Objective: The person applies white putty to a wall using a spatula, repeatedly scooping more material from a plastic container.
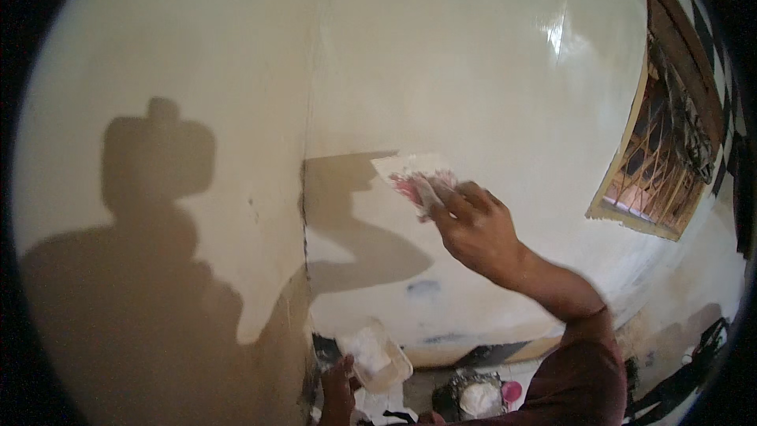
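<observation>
A single head-worn fisheye view looks forward and slightly down, straight into the inner corner where two cream walls (473, 71) meet, so close that the walls fill nearly the whole round picture and their straight edges bow toward the dark rim. The right hand (473, 225) reaches in from the lower right and the left hand (339, 394) sits at the bottom edge, both near the lens. A barred window (654, 166) curves along the right rim, and a strip of floor (426, 390) shows at the bottom
</observation>
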Available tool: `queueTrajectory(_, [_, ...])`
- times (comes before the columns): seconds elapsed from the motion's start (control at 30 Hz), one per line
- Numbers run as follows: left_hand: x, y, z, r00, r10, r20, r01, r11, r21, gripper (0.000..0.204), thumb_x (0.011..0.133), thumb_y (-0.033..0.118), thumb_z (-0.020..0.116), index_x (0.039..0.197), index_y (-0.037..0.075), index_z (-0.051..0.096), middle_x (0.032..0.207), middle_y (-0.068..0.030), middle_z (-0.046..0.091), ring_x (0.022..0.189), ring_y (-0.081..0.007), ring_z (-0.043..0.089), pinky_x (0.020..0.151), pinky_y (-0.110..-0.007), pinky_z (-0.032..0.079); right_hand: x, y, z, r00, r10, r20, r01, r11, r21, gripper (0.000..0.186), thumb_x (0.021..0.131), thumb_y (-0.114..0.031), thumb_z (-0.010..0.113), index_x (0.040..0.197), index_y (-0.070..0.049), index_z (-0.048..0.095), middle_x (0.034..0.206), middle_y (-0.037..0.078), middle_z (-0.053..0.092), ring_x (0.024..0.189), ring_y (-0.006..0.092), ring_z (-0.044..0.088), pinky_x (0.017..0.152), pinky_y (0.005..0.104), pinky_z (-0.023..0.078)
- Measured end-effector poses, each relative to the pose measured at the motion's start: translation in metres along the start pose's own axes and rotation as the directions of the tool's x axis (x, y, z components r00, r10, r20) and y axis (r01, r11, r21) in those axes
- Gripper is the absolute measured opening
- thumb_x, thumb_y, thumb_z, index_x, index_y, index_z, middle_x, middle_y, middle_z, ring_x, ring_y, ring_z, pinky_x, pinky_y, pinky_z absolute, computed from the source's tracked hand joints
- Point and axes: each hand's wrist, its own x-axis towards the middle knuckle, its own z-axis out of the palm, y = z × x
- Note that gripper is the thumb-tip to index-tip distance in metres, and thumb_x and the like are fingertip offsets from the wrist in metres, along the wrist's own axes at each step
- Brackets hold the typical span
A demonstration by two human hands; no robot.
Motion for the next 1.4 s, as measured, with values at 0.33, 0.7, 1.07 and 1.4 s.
queueTrajectory(0.33, [0.021,-0.033,0.081,0.949,-0.103,0.298,0.071,0.99,0.118,0.035,0.09,0.026,0.057,0.106,-0.005,0.06,0.092,-0.0091,0.064,0.079,-0.0151,0.063,0.067,-0.028,0.052,-0.209,-0.07,0.016,0.217,0.492,0.843,-0.457,-0.712,0.533,0.016,0.089,-0.009,0.054,0.096,0.004,0.062,0.073,0.004,0.059,0.055,0.011,0.051,0.047,0.0257,0.041])
queueTrajectory(0.7, [0.044,-0.062,0.141,0.923,-0.289,0.254,0.223,0.94,0.259,0.03,0.084,0.02,0.069,0.106,0.0,0.062,0.088,-0.0034,0.064,0.07,-0.0101,0.062,0.058,-0.023,0.05,-0.278,-0.093,0.037,0.067,0.473,0.879,-0.799,-0.503,0.331,0.023,0.088,-0.017,0.057,0.095,0.004,0.062,0.077,0.012,0.065,0.065,0.0192,0.061,0.062,0.0336,0.047])
queueTrajectory(1.07, [0.059,-0.085,0.168,0.921,-0.257,0.293,0.149,0.927,0.344,0.033,0.084,0.014,0.07,0.109,-0.005,0.061,0.097,-0.0073,0.066,0.078,-0.0122,0.063,0.065,-0.025,0.051,-0.289,-0.095,0.06,0.239,0.625,0.743,-0.96,0.037,0.278,0.014,0.081,-0.012,0.057,0.08,0.002,0.056,0.067,0.025,0.056,0.061,0.0423,0.055,0.059,0.0423,0.045])
queueTrajectory(1.4, [0.065,-0.115,0.17,0.931,-0.152,0.332,0.047,0.952,0.303,0.027,0.083,0.01,0.07,0.104,-0.006,0.064,0.095,-0.0083,0.066,0.085,-0.0126,0.06,0.074,-0.028,0.05,-0.305,-0.101,0.074,0.258,0.65,0.714,-0.962,0.104,0.253,0.013,0.079,-0.012,0.058,0.081,0.001,0.057,0.069,0.026,0.058,0.069,0.0463,0.058,0.061,0.0478,0.047])
